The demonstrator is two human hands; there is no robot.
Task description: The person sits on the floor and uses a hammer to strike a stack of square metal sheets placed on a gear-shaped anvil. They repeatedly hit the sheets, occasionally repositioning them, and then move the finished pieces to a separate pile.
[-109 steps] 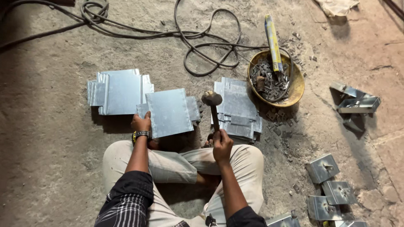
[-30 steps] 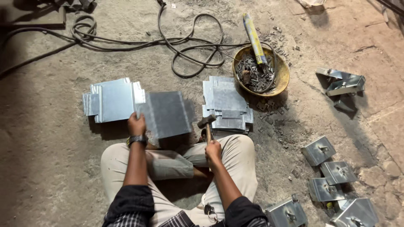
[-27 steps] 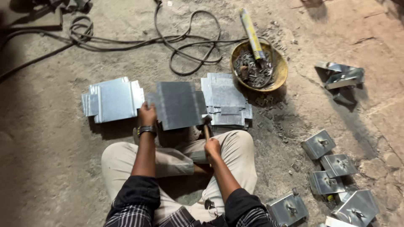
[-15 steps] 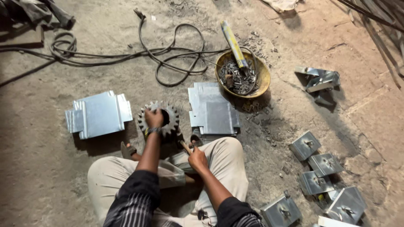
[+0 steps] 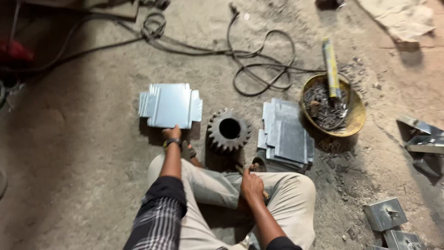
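My left hand [image 5: 172, 134] reaches forward, its fingers curled on the near edge of the top metal sheet in the left stack [image 5: 170, 104]. A dark toothed gear [image 5: 229, 131] lies flat on the floor just right of that hand, its centre hole facing up. Down by my crossed legs, my right hand [image 5: 252, 184] is closed on the handle of a hammer [image 5: 258, 165], whose head rests low beside the gear. A second stack of cut metal sheets [image 5: 286, 137] lies to the right of the gear.
A yellow bowl [image 5: 355, 115] of dark scrap pieces, with a long yellowish tube [image 5: 330, 65] leaning in it, sits at the right. Black cables [image 5: 259, 69] loop across the far floor. Folded metal boxes [image 5: 385, 214] and brackets [image 5: 423, 139] lie at the right.
The sheet that lay over the gear is gone from it and the gear is bare. My left hand moved from the gear to the left stack. The hammer came down to my legs.
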